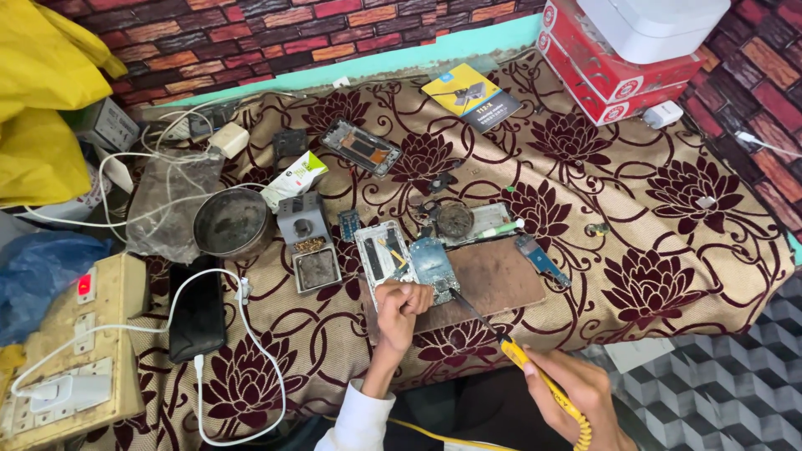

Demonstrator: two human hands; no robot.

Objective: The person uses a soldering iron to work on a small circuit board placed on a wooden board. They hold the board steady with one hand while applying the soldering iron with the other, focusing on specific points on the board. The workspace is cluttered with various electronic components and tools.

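My left hand point(398, 305) rests on the near edge of an opened phone frame point(382, 250), its fingers pressing a bluish circuit board point(432, 264) that lies beside the frame. My right hand point(575, 394) grips a yellow-handled soldering iron point(526, 361); its thin dark tip reaches up-left and touches the lower right corner of the board. Both lie on a brown work mat point(493, 280) over a floral cloth.
A grey soldering-iron stand point(306, 242) and a round metal tin point(231, 222) sit left of the frame. A black phone point(198, 311) on a white cable, a beige socket box point(71, 334), another phone frame point(361, 147), red boxes point(614, 75) and a yellow booklet point(473, 96) surround them.
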